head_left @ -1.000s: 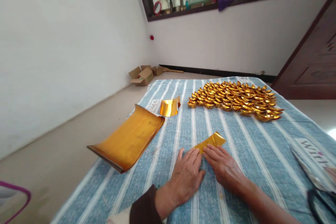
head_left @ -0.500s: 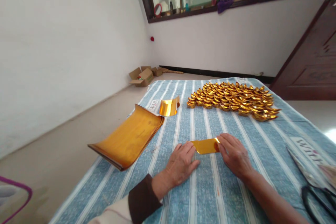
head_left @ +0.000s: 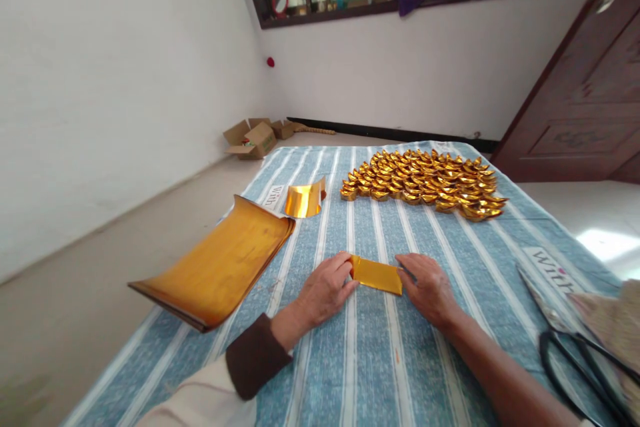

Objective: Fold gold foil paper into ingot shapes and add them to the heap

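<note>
Pinching a folded gold foil-paper strip [head_left: 377, 275] by its left end with the left hand [head_left: 327, 288].
On or just above the striped tablecloth [head_left: 367, 360], with the right hand [head_left: 429, 288] at the other end (cannot tell whether gripping); likely light, slick, easily creased, best taken by both ends.

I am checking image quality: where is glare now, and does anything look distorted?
Head view: glare on the floor at right, bright reflection on the curled gold sheet, duller sheen on the gold strip; head view: door and window frame slant, perhaps lens distortion or tilt.
</note>
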Demonstrator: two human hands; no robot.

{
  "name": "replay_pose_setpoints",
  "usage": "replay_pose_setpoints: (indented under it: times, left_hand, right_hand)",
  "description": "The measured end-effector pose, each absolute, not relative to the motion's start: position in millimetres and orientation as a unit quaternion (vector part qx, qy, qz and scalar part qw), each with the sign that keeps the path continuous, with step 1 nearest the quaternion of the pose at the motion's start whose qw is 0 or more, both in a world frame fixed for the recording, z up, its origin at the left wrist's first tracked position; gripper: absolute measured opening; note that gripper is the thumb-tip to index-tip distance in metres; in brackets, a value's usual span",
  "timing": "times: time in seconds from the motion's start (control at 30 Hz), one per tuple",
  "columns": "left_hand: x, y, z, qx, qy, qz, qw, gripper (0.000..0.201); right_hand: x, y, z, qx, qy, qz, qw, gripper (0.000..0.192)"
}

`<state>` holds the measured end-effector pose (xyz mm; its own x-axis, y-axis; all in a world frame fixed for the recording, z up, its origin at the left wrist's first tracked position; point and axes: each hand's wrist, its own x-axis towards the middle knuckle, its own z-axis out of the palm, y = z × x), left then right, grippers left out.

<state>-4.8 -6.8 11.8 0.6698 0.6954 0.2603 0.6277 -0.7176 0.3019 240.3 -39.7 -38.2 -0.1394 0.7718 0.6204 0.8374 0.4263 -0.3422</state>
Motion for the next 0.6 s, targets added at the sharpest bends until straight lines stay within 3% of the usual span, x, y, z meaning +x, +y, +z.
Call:
replay_pose_setpoints:
  times: [0.23, 0.4, 0.6]
  left_hand:
    - [1, 7, 10, 0.909, 0.371, 0.170, 0.085, 0.001]
    - [11, 14, 16, 0.909, 0.396, 0.120, 0.051, 0.009]
    - [25, 2, 21, 0.841, 0.532, 0.092, -0.012, 0.007]
  right_hand:
    - [234, -46, -34, -0.502, -0.771, -0.031, 0.391, 0.019]
    - [230, -49, -32, -0.492, -0.780, -0.017, 0.387, 0.018]
    - [218, -60, -21, -0.434, -0.822, 0.004, 0.369, 0.021]
